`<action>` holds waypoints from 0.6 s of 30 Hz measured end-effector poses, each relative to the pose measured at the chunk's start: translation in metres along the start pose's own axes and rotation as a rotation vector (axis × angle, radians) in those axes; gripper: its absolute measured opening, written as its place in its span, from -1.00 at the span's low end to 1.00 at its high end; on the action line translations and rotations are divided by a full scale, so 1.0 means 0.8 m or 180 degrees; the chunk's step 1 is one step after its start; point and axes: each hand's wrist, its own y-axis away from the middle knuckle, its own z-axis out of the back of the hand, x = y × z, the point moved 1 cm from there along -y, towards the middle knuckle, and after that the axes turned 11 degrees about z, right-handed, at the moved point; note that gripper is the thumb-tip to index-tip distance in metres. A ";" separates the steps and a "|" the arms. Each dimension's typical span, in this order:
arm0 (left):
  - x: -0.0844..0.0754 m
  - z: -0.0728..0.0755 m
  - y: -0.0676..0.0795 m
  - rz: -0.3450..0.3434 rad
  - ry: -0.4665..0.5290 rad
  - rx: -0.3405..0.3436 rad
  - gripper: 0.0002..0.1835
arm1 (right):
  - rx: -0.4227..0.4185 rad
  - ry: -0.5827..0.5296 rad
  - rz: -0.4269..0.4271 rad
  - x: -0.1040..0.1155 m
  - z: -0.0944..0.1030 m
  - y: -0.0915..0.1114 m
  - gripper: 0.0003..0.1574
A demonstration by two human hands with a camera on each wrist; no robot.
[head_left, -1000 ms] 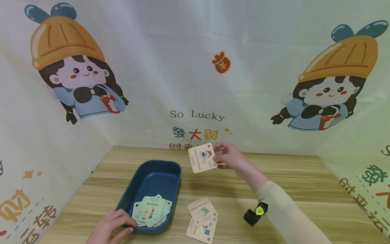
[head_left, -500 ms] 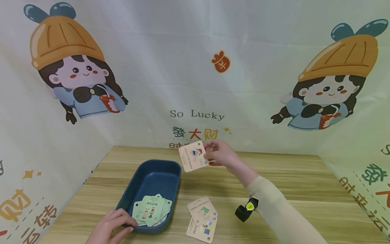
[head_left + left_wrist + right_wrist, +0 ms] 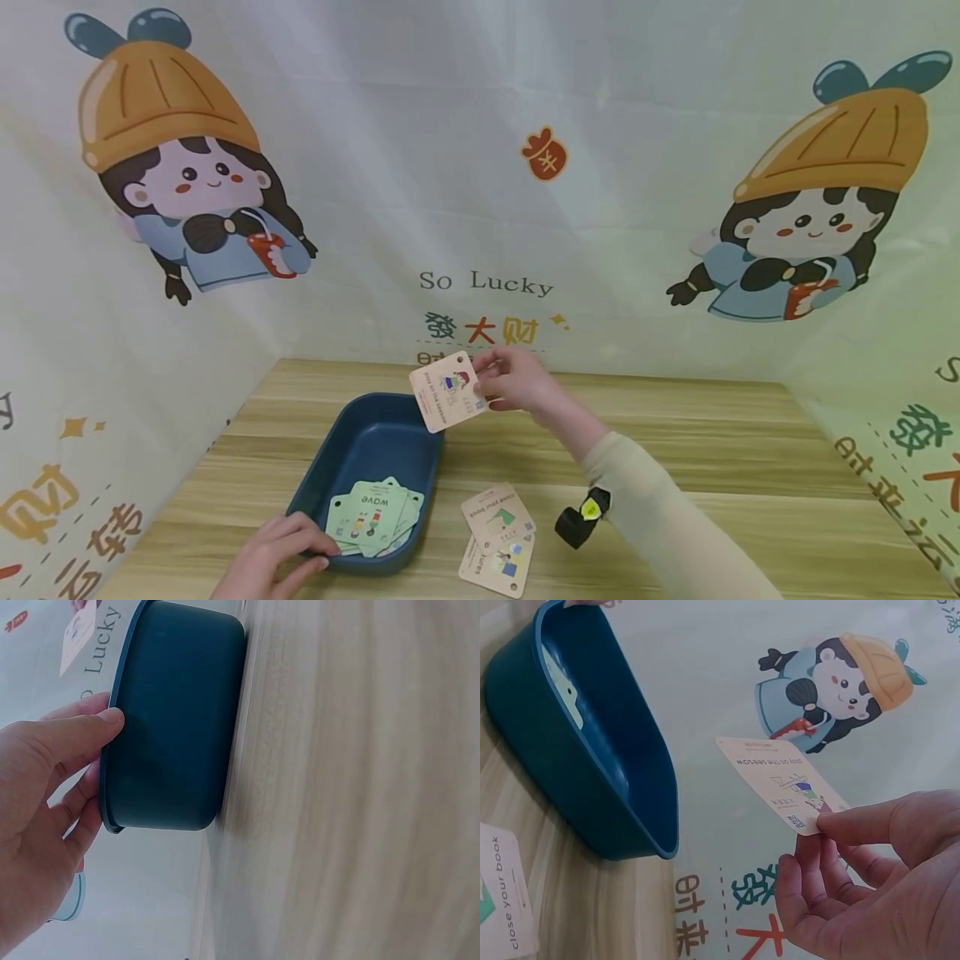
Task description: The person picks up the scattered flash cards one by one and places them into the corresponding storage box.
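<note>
Between thumb and fingers my right hand (image 3: 517,382) pinches a pink "play on the seesaw" flash card (image 3: 448,392), held in the air over the far right corner of the blue bin (image 3: 375,446). The right wrist view shows the thumb on the card's face (image 3: 784,784). My left hand (image 3: 277,550) grips the bin's near left rim, thumb outside and fingers over the edge, as the left wrist view shows (image 3: 56,772). Several green flash cards (image 3: 371,517), the top one reading "wave", lie piled at the bin's near end.
Two pink flash cards (image 3: 498,521) overlap on the wooden table (image 3: 675,467) to the right of the bin; the upper one reads "close your book". A black strap with a yellow tag (image 3: 581,517) hangs at my right forearm. Printed cloth (image 3: 480,208) walls the table's back and sides.
My right hand has carried the pink seesaw card leftward, from right of the bin to above its far right corner. The left hand has stayed on the rim.
</note>
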 end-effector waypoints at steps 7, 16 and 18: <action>0.001 0.001 0.000 0.0022 -0.0005 0.0037 -0.52 | 0.0068 -0.0049 0.0029 0.005 -0.017 -0.001 -0.68; 0.000 0.001 -0.001 0.0135 -0.0039 0.0097 -0.53 | 0.0117 -0.0025 0.0145 0.010 -0.040 -0.007 -0.69; 0.000 0.001 0.000 0.0221 -0.0048 0.0189 -0.56 | 0.0130 -0.0022 0.0153 0.010 -0.044 -0.007 -0.69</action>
